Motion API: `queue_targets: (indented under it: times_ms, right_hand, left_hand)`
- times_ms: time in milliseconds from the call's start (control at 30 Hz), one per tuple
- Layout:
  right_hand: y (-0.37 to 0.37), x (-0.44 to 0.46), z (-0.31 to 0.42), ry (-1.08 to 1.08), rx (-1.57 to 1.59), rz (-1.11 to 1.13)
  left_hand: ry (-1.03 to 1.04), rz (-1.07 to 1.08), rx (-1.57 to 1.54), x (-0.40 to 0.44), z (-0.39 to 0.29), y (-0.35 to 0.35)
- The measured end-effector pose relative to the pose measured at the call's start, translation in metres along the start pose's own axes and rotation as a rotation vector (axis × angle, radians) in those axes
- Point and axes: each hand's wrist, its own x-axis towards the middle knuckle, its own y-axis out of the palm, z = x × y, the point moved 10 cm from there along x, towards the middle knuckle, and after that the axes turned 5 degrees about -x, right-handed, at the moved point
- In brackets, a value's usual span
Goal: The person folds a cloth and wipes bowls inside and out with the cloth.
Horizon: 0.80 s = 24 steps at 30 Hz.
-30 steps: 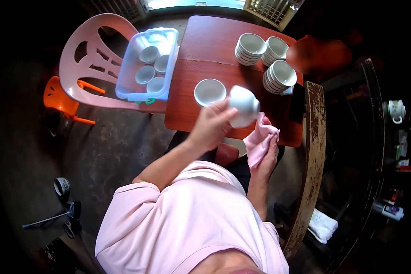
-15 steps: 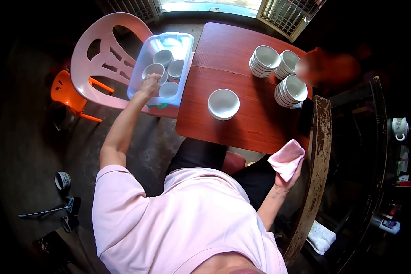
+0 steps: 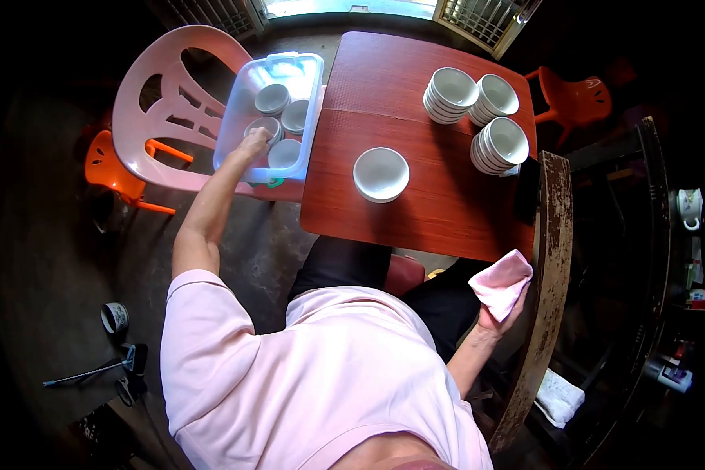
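My left hand (image 3: 254, 142) reaches into the clear plastic tub (image 3: 318, 78), its fingers closed over the rim of a white bowl (image 3: 263, 128). Three more white bowls sit around it in the tub, among them a bowl (image 3: 272, 99) towards the far end. My right hand (image 3: 507, 317) is wrapped round a folded pink cloth (image 3: 503, 282), held off the table's near right corner. One white bowl (image 3: 381, 175) stands upright by itself on the red table (image 3: 352, 125). Three stacks of white bowls, one of them a stack (image 3: 450, 95), stand at the table's right side.
A pink plastic chair (image 3: 133, 110) supports the tub, left of the table. Orange chairs stand beyond, one a chair (image 3: 114, 174) at left. A worn wooden post (image 3: 552, 235) rises close to my right hand. A white cloth (image 3: 560, 398) lies low at right.
The bowl in my left hand has gone lower into the tub, among the other bowls. My right hand still holds the pink cloth. The whole view has shifted slightly.
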Motion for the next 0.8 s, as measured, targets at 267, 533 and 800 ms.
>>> queue_targets:
  times_ms: [267,533,800]
  right_hand:
    - [-0.004,0.000,-0.004,-0.021,-0.037,-0.055]
    - [0.001,-0.002,-0.018,-0.001,-0.054,-0.076]
    - [0.033,-0.007,-0.001,-0.220,-0.977,-0.098]
  left_hand:
    - [-0.011,0.087,-0.083,-0.007,0.001,-0.001]
    - [-0.025,0.102,-0.088,-0.004,0.000,0.001]
    - [0.038,-0.309,0.041,-0.028,-0.050,-0.054]
